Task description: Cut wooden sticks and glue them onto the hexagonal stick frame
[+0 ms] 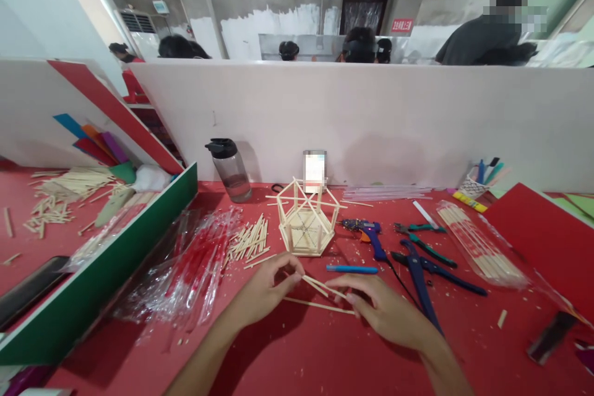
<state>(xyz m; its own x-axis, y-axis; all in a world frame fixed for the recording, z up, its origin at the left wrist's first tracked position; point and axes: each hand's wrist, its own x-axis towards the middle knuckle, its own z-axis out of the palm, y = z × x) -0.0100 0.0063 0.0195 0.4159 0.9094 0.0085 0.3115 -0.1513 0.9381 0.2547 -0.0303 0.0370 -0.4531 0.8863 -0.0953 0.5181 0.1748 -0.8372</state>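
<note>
Nearest, over a smooth red tabletop (pixel 297 359), the person's left hand (pixel 273 284) is pinching thin, pale wooden sticks (pixel 320 284) narrowly between thumb and fingertips, while the right hand (pixel 380 306) is holding the other end in loosely curled fingers. Another slim, pale stick (pixel 318 305) is lying just below; whether the right fingers are touching it, I can't tell. Beyond, a many-sided openwork wooden frame (pixel 306 232) is standing upright. A blue plastic glue gun (pixel 375 238) is lying to its right; short cut sticks (pixel 250 238) and crinkled clear plastic wrapping (pixel 199 266) are spreading leftward. Farther back, a translucent grey bottle (pixel 232 173) is standing before a flat white panel (pixel 297 105).
</note>
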